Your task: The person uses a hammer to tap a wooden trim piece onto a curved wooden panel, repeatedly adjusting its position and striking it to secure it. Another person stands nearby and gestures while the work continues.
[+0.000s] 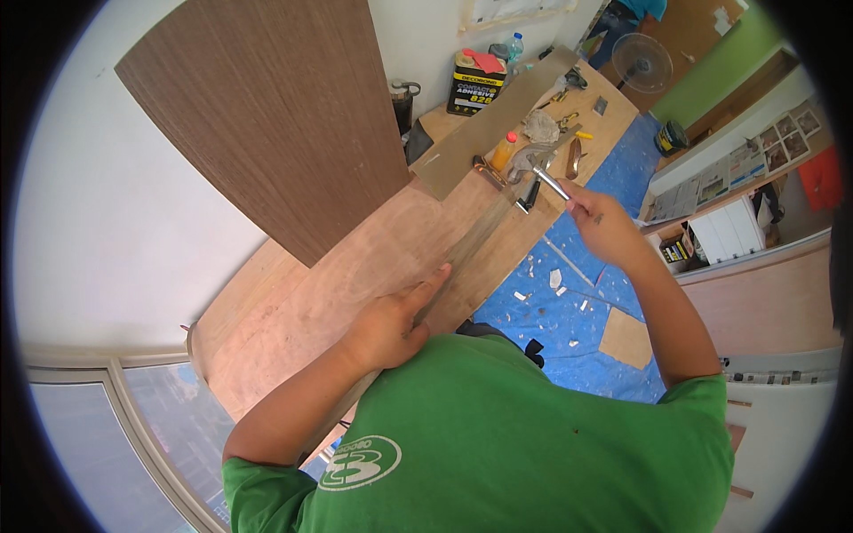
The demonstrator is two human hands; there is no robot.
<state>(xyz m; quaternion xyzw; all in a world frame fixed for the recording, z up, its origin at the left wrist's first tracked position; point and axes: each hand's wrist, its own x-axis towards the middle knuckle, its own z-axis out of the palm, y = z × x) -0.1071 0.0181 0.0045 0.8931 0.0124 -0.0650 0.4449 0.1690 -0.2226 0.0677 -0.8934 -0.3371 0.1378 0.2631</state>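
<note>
In my right hand [597, 220] is a hammer [551, 183], gripped by its silver handle, with its head over the far part of the wooden workbench [293, 293]. My left hand [391, 322] lies on a long brown wood strip [480, 242] along the bench's near edge. Its index finger points forward along the strip; the other fingers are partly hidden. Close to the hammer head stand an orange bottle with a red cap [504, 151] and a wood-handled tool [489, 172]. A black-handled tool [530, 194] lies just below the hammer.
A large dark wood-grain panel [275, 115] leans at the back left. Farther along are a black and yellow adhesive can [477, 84], a long brown sheet [498, 124] and scattered hand tools. Blue sheeting [569, 302] with scraps covers the floor. A fan [641, 64] and another person [617, 22] are beyond.
</note>
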